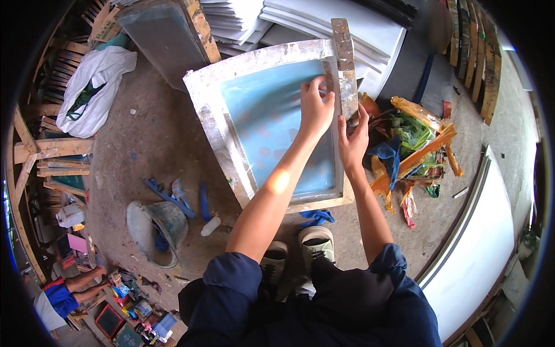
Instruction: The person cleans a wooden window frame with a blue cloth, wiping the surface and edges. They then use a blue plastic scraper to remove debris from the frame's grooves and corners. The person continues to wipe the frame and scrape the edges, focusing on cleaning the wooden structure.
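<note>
A printing screen [272, 127] with light blue mesh and a pale, stained wooden frame [211, 113] stands tilted in front of me. A worn wooden bar [345, 55] lies along its right side. Over the mesh's upper right, my left hand [317, 107] has its fingers curled near a brownish strip on the inner edge; whatever they pinch is hidden. My right hand [354, 139] grips the bar's near end, thumb on the left and fingers on the right.
Torn tape and plastic scraps [413, 144] lie right of the screen. A dirty bucket [156, 234] and blue strips [167, 196] sit on the floor at left. A white panel [474, 231] stands at right; another person's legs [87, 283] show lower left.
</note>
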Motion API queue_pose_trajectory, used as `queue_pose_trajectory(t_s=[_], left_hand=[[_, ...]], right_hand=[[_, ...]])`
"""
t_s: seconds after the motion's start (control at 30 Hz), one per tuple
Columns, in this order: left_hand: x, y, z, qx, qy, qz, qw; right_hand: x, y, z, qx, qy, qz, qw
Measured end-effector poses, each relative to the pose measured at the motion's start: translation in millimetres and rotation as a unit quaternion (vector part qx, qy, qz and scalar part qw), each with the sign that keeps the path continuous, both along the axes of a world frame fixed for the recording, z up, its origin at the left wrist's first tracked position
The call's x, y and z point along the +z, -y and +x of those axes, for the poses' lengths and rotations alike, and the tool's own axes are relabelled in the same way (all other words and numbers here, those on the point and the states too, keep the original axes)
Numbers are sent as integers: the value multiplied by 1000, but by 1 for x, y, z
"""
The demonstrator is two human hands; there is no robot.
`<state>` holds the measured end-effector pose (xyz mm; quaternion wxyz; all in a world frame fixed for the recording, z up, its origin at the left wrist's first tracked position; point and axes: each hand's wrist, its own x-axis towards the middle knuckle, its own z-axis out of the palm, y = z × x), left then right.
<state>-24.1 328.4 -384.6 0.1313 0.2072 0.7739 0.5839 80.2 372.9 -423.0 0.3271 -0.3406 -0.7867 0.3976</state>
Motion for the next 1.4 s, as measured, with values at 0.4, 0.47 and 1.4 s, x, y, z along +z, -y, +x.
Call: queue_pose_trajectory(t_s=[0.4, 0.47, 1.4], left_hand=[[3, 13, -17, -59, 72, 11, 996], [10, 7, -13, -36, -20, -89, 995], [3, -22, -15, 133, -287, -214, 924]], right_hand=[[-5, -1, -1, -3, -1, 7, 1000], [-7, -4, 1, -2, -2, 10, 1000], [-2, 1, -1, -17, 0, 16, 1000]])
